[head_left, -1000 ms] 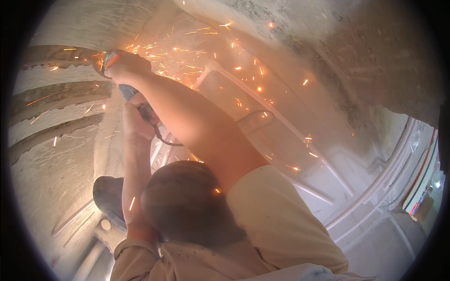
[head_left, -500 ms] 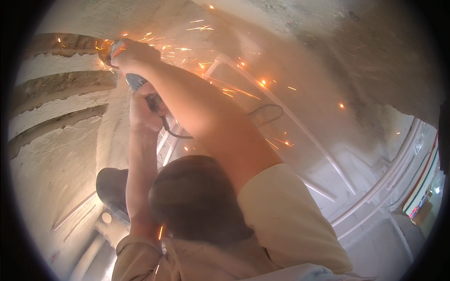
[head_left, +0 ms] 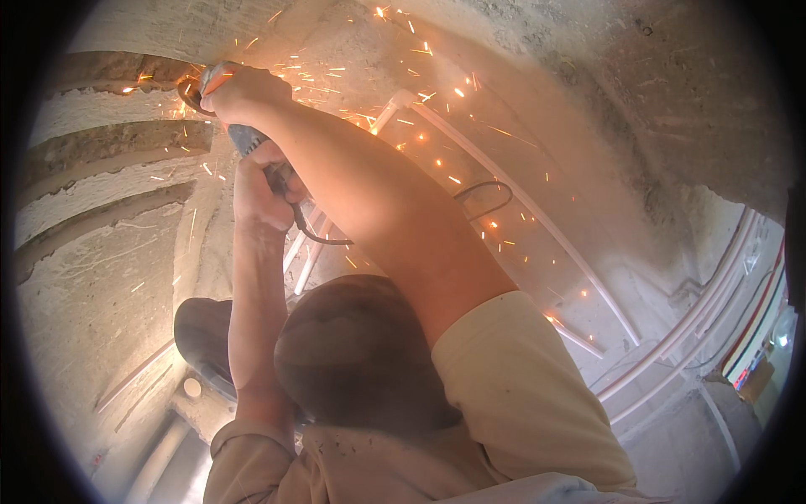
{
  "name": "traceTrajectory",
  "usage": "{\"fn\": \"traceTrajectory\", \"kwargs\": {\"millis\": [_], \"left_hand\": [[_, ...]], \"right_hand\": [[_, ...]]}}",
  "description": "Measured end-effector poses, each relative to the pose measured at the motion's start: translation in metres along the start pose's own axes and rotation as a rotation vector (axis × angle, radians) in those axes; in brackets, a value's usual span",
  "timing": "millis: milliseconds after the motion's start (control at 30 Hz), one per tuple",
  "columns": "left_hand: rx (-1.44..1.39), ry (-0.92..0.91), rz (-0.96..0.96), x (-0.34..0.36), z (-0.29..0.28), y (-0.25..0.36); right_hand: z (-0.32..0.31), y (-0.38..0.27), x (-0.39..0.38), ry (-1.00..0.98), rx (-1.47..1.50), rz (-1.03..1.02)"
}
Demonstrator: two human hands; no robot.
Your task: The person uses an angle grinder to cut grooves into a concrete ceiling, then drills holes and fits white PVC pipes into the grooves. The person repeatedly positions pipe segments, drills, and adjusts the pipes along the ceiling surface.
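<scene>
Both my hands are closed on an angle grinder (head_left: 245,139) with a grey-blue body. My right hand (head_left: 248,94) wraps round its front end, next to the disc (head_left: 191,95). Lower down, my left hand (head_left: 264,191) grips the rear part, where a black cord (head_left: 312,235) comes out. The disc meets the wall at the right end of the topmost groove (head_left: 117,71). Orange sparks fly from there, mostly to the right. My hands and arms hide part of the grinder.
Below the top groove, two more grooves (head_left: 109,151) run across the left wall. Pale pipes (head_left: 537,214) stretch over the dusty surface on the right, and a bundle of curved pipes (head_left: 697,315) lies farther right. My dark-clothed knee (head_left: 361,353) is beneath my arms. A stub of pipe (head_left: 192,387) sticks out at lower left.
The grinder and both hands have shifted very slightly, and the disc shows more plainly. Sparks now spread more widely downward to the right. The haze looks thinner.
</scene>
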State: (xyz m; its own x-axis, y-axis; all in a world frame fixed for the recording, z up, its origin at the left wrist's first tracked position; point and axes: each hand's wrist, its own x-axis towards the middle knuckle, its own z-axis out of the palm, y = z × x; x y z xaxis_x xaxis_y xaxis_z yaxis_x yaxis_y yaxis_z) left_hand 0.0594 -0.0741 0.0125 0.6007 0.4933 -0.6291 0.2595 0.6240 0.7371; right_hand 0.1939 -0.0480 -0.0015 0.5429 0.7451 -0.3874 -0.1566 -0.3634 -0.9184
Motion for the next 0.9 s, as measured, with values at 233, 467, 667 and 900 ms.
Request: {"fn": "traceTrajectory", "kwargs": {"millis": [233,467,667,900], "left_hand": [[0.008,-0.053,-0.005,-0.002,-0.0024,0.0022],[-0.003,-0.076,-0.035,0.0001,-0.0045,0.0035],[-0.009,-0.034,-0.05,-0.0027,-0.0014,0.0045],[-0.037,-0.049,-0.059,-0.0062,0.0023,0.0056]], "right_hand": [[0.0025,-0.0005,0.0036,0.03,-0.01,-0.039],[0.0,-0.0031,0.0025,-0.016,0.005,-0.02],[-0.0002,-0.0033,-0.0017,0.009,-0.029,-0.008],[-0.0025,-0.0069,-0.0042,0.004,-0.045,0.02]]}}
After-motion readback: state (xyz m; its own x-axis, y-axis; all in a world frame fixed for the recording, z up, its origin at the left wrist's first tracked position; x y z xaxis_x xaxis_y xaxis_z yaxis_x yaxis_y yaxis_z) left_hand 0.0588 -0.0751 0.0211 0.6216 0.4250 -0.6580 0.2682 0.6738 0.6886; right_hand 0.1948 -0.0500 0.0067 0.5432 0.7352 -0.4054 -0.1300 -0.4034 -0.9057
